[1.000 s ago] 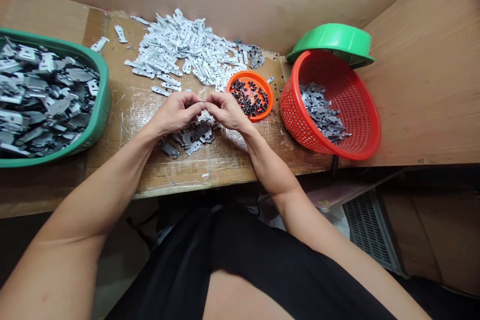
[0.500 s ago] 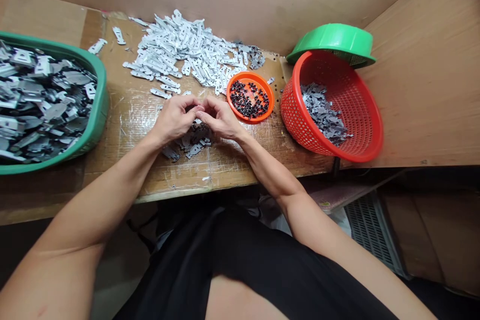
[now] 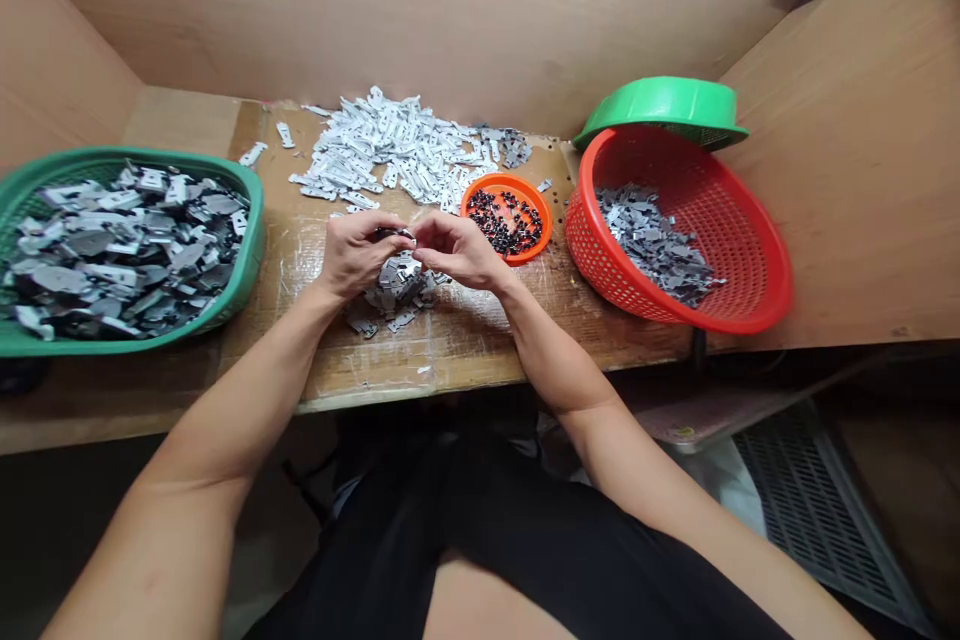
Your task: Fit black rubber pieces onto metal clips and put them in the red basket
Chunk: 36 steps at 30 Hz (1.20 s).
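Writing or brand marks I can read nowhere on the trays, baskets or parts; my left hand [image 3: 358, 251] and right hand [image 3: 456, 247] meet fingertip to fingertip over the tabletop [image 3: 465, 340], both pinched narrow on one small metal piece [image 3: 396, 236] held between them just above a little heap of grey metal pieces [image 3: 394, 292] that lies on the tabletop under the hands; whether the right fingers also hold something smaller I cannot tell; just right of the right hand sits a small orange bowl [image 3: 541, 211] of dark little parts, and beyond it a red basket [image 3: 750, 250] with grey stampings in it, a green basket [image 3: 660, 105] upturned behind its far rim; a spread of white metal strips [image 3: 390, 148] covers the far tabletop, and a green tray [image 3: 247, 250] heaped with larger grey plates stands well to the left; against half a second ago, the hands sat lower, pressed down at the heap, and now they are raised a little with the piece showing between the fingertips; the view has also tipped, so the green tray shows more fully and the strips sit further down the frame; the bowls and baskets lie as they did.
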### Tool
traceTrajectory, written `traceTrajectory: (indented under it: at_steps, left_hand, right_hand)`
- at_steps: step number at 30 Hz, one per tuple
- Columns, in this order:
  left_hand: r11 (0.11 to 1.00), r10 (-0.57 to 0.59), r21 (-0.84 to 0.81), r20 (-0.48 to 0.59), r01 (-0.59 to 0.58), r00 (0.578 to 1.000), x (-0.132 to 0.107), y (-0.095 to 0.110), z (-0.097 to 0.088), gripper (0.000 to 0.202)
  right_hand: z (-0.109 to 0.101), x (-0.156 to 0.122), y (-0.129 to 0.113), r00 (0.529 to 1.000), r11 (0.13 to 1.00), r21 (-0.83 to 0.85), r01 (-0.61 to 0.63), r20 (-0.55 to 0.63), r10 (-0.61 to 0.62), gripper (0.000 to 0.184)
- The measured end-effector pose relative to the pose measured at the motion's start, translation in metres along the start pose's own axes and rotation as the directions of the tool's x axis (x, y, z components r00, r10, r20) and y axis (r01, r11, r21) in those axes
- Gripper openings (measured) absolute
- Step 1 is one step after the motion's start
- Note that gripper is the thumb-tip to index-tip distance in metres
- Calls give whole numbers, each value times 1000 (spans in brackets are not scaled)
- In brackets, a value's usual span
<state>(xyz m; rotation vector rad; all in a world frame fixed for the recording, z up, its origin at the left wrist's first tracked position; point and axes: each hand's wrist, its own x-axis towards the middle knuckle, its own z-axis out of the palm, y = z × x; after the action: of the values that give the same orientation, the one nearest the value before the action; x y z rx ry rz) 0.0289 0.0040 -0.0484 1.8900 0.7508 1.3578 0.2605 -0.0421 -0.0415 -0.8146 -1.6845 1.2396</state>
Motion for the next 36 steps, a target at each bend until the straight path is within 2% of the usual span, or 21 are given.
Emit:
traceTrajectory:
  at_steps: [2,4,6,7,9,11,12,13,14,15,16,17,19,20,22,24,25,27,30,33,36]
  left_hand:
    - [996,79,27,49,-81,996,2,-1,-2,37]
    - [980,103,162,74,-114,992,7,7,-14,19]
    - [916,74,396,-25,-59,997,16,23,-36,6]
    - [857,83,515,-141,2,986,21,33,-50,14]
    - [690,166,700,-398,183,902,31,54,-77,25]
    - [529,235,755,-569,388,788,39,73,-93,42]
    - [490,260,753,-607,439,751,41,80,-94,50]
    - [486,262,749,-617,451,742,41,86,-91,48]
    - [512,206,756,-568,407,797,39,90,-82,37]
    - [567,97,753,-465,335,880,36,92,-70,18]
    - [642,-66,721,-287,261,956,31,92,-55,5]
    - [712,-238,670,-49,208,970,25,90,-40,7]
    - [734,-425,664,285,143,859,13,84,-10,10]
    - [729,-459,679,387,89,800,9,81,1,15]
    - [724,-479,690,499,4,722,3,72,14,20]
    - [736,-496,677,523,17,693,2,63,14,16]
    - [745,-507,664,507,59,697,3,59,11,11]
    - [767,-512,620,433,168,742,5,50,1,9]
    - [815,-528,449,317,366,788,9,38,-13,24]
    - [807,-590,202,271,555,760,13,29,-21,45]
    - [811,-584,186,204,555,786,17,27,-27,39]
  right_hand:
    - [-15,-1,-8,1000,995,-102,-4,3,4,45]
    - [-39,-4,-21,996,942,-327,-72,-68,53,24]
    - [-68,-9,-33,959,759,-600,-253,-260,114,9]
    - [-82,-12,-37,924,621,-693,-366,-349,154,9]
    - [-102,-17,-38,855,394,-759,-518,-450,257,8]
    - [-109,-18,-33,824,293,-782,-549,-450,343,17]
    - [-109,-18,-30,827,285,-795,-536,-428,364,23]
    - [-108,-16,-26,837,288,-807,-516,-404,368,29]
    - [-105,-14,-22,848,292,-816,-498,-388,361,36]
    - [-103,-12,-19,856,294,-823,-486,-379,352,41]
    - [-101,-11,-16,859,295,-825,-481,-377,347,44]
    - [-100,-10,-15,859,296,-825,-481,-377,345,45]
    - [-100,-10,-12,861,298,-826,-479,-375,344,45]
    - [-100,-10,-11,864,298,-829,-473,-369,343,45]
    - [-102,-11,-8,868,286,-839,-463,-364,338,45]
    - [-103,-11,-6,864,257,-845,-469,-378,333,47]
    - [-103,-11,-4,860,247,-843,-477,-390,330,46]
    - [-106,-12,-2,856,257,-831,-493,-411,314,44]
    - [-112,-16,-1,868,338,-801,-494,-428,253,39]
    - [-118,-19,-4,876,430,-767,-477,-455,161,37]
    - [-117,-20,-11,881,516,-733,-443,-463,100,32]
